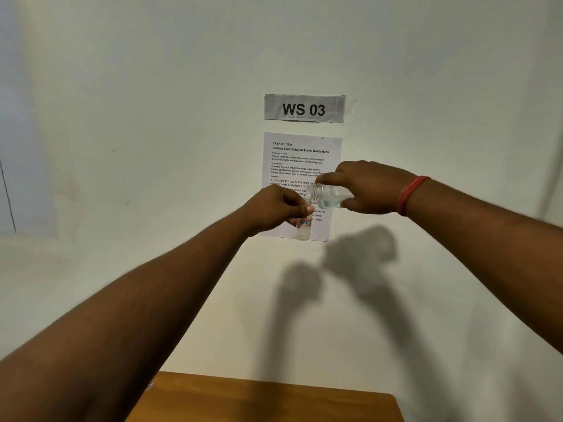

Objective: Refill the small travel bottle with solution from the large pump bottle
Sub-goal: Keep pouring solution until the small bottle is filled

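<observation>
Table (268, 400) at 6 o'clock, bare. R hand (370, 187) wraps the big bottle (327, 196), tipped w/ open neck toward 9 to pour. L hand (278, 208) pinches small bottle (303, 226) upright below it to catch; flow prob. not visible.

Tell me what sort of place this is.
Probably a numbered workstation set up for recorded tasks, not a home. A grey paper sign reading "WS 03" hangs on the plain white wall, a white printed task sheet is stuck below it, and a bare brown wooden tabletop stands against the wall.
</observation>
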